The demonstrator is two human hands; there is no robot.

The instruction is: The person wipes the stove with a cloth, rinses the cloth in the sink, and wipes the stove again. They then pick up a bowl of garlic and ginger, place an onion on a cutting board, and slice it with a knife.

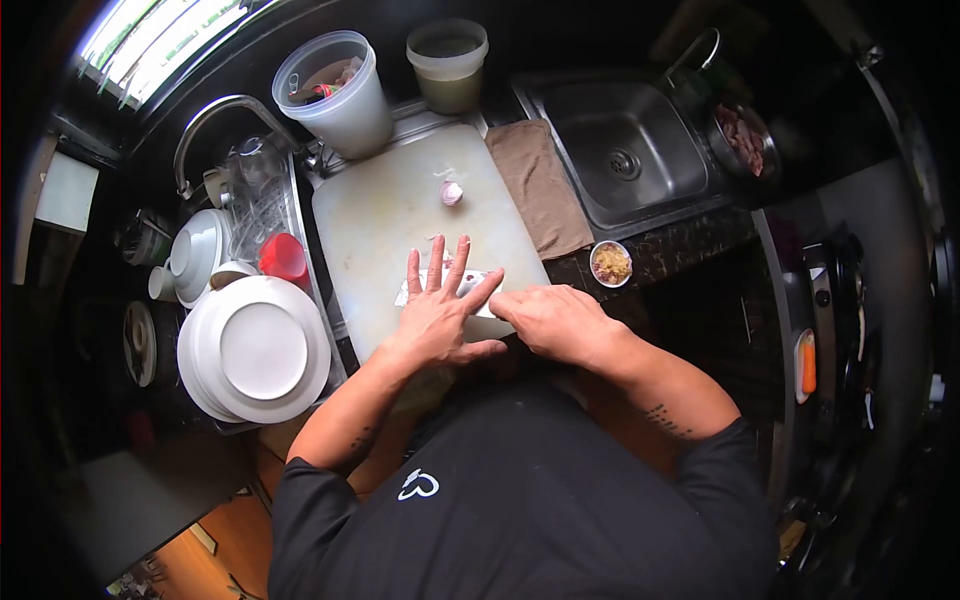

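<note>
My left hand lies with its fingers spread over the broad blade of a knife, near the front of the white cutting board. Closed in a fist, my right hand grips the knife at the board's right front edge; its handle is hidden inside the fingers. Small reddish and white chopped bits show around the blade and between my left fingers. Farther up the board sits a piece of peeled shallot or small onion, pale pink, with a few thin shreds beside it.
White plates and a red cup crowd the left rack. Behind the board stand two plastic tubs. A brown cloth, a steel sink, a small bowl of minced food and a bowl of meat are right.
</note>
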